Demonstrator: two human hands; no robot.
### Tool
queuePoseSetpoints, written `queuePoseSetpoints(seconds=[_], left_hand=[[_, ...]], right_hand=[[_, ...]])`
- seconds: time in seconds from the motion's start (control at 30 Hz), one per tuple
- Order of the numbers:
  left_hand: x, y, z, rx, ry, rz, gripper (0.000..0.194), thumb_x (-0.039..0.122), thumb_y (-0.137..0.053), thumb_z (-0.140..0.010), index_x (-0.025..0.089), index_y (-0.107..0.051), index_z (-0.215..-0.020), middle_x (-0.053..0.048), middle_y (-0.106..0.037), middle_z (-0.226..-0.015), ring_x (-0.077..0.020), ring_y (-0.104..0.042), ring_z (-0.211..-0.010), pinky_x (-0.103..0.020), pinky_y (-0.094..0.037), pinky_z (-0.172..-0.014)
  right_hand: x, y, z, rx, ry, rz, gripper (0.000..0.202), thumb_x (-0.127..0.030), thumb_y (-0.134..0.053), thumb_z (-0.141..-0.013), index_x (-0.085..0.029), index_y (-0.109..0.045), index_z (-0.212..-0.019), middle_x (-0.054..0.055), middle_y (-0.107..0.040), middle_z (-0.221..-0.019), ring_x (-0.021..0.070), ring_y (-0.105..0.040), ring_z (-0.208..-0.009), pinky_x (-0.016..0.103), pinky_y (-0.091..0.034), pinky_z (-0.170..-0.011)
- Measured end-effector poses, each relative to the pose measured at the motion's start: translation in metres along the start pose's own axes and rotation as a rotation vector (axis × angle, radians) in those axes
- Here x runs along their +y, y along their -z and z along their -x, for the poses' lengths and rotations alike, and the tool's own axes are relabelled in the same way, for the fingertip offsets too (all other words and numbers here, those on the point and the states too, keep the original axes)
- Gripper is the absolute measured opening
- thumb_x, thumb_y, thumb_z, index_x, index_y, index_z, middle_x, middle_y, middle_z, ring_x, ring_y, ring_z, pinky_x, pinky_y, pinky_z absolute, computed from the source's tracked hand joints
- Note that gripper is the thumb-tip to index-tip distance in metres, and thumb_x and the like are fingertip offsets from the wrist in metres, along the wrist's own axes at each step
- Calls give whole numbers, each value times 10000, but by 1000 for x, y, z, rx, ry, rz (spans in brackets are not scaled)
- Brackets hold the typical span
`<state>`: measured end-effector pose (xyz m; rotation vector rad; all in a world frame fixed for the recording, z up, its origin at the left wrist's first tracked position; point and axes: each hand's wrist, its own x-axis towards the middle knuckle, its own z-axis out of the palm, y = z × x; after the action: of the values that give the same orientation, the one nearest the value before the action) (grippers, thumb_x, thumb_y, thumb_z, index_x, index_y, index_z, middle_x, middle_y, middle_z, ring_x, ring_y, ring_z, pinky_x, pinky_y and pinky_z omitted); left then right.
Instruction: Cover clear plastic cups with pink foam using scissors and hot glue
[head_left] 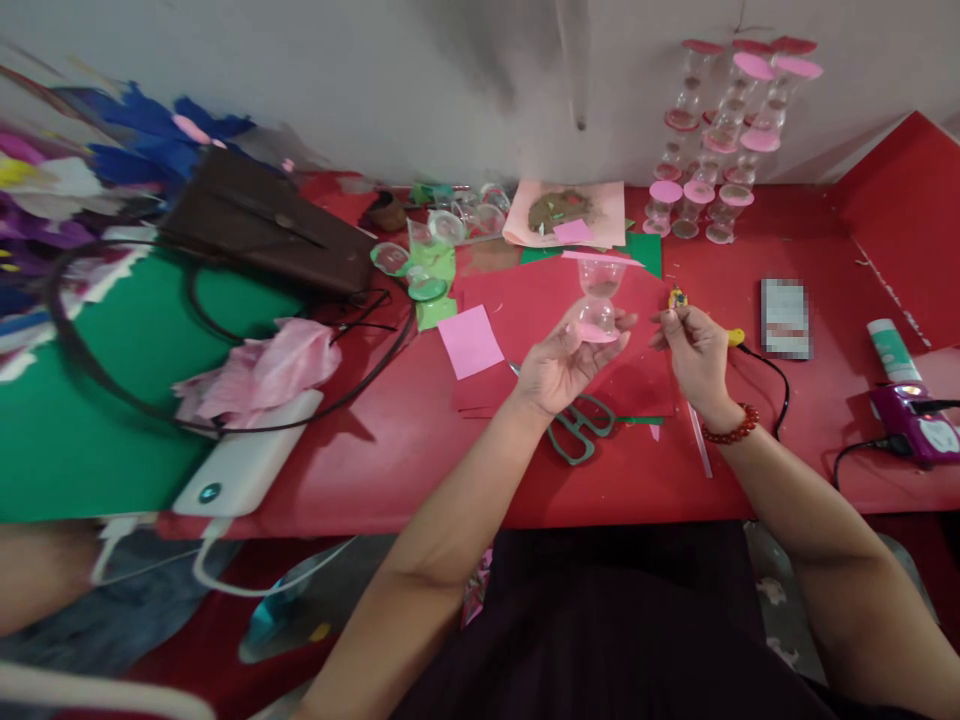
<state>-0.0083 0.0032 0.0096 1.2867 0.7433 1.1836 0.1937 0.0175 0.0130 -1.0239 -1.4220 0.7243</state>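
Upright in my left hand is a small hourglass of two clear plastic cups joined at their narrow ends. Its top and bottom carry pink paper, and brown grains show in the upper cup. Close by on the right, the thumb and fingers of my right hand are pinched together; what they hold, if anything, is hidden. A yellow glue gun with a black cord is partly hidden by that hand, and a clear glue stick shows below it. Scissors lie under my left hand.
Red paper sheets and a pink square lie on the red table. Behind are brown grains on paper, loose plastic cups and stacked hourglasses. A bag and power bank are left; a purple adapter right.
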Motion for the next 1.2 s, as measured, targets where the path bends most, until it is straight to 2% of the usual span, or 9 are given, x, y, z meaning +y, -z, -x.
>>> queuePoseSetpoints(seconds=[0.17,0.3,0.37,0.47,0.6,0.77,0.9,1.07,1.2], left_hand=[[2,0,1,14,-45,-106,578,589,-514,-1059,313,-489,-1566,-128,-596,-1586,-363,-471,-1575,-634,-527,-1241],[4,0,2,42,-33,-60,497,414,-603,-1053,342,-519,-1538,-98,-545,-1628,-350,-432,-1601,-628,-500,-1260],[5,-1,1,96,-35,103,536,391,-755,-961,336,-587,-1467,-93,-574,-1592,-360,-412,-1611,-612,-464,-1282],[4,-3,-2,210,-69,357,732,331,-999,-690,333,-671,-1344,-71,-642,-1502,-383,-396,-1613,-576,-414,-1305],[3,-3,-7,352,-145,388,836,257,-1075,-516,356,-700,-1257,-25,-659,-1475,-350,-396,-1612,-505,-392,-1313],[11,2,-6,367,-178,425,789,317,-1055,-575,367,-690,-1272,-22,-642,-1501,-346,-378,-1626,-489,-420,-1303],[27,2,-1,339,-119,552,726,476,-962,-734,335,-643,-1372,-62,-624,-1531,-366,-367,-1632,-494,-460,-1284],[41,-1,2,382,-7,660,669,605,-813,-872,332,-600,-1444,-54,-624,-1531,-350,-438,-1595,-472,-491,-1259],[44,-1,3,436,-10,788,625,642,-726,-927,345,-595,-1462,-52,-671,-1452,-331,-540,-1521,-468,-526,-1210]], right_hand=[[-5,-1,2,-43,-10,-37,476,-681,-660,-957,-229,-697,-814,-24,-681,-602,125,-649,-530,263,-554,-539],[-5,-2,3,-67,-22,-46,522,-724,-668,-930,-218,-712,-809,-17,-679,-599,118,-638,-530,254,-533,-541],[-5,-3,3,-82,-45,-30,551,-754,-661,-915,-217,-710,-799,-14,-677,-597,119,-634,-532,259,-526,-548],[-5,-3,4,-114,-68,-29,572,-774,-659,-902,-217,-698,-779,-6,-679,-600,124,-640,-543,270,-530,-568],[-5,-4,5,-142,-59,-35,562,-765,-657,-908,-218,-709,-788,-2,-683,-602,126,-642,-550,277,-532,-586],[-3,-3,5,-163,-65,-3,531,-734,-656,-927,-222,-709,-798,-3,-683,-608,131,-648,-560,284,-538,-593],[-4,-3,5,-178,-70,-32,536,-736,-675,-914,-217,-709,-787,2,-689,-611,126,-646,-552,276,-543,-588],[-2,-3,6,-188,-82,-17,549,-754,-672,-904,-219,-722,-786,9,-699,-615,132,-649,-561,280,-540,-598],[1,-2,7,-193,-92,12,535,-743,-684,-901,-223,-730,-786,14,-706,-616,140,-649,-559,289,-535,-596]])
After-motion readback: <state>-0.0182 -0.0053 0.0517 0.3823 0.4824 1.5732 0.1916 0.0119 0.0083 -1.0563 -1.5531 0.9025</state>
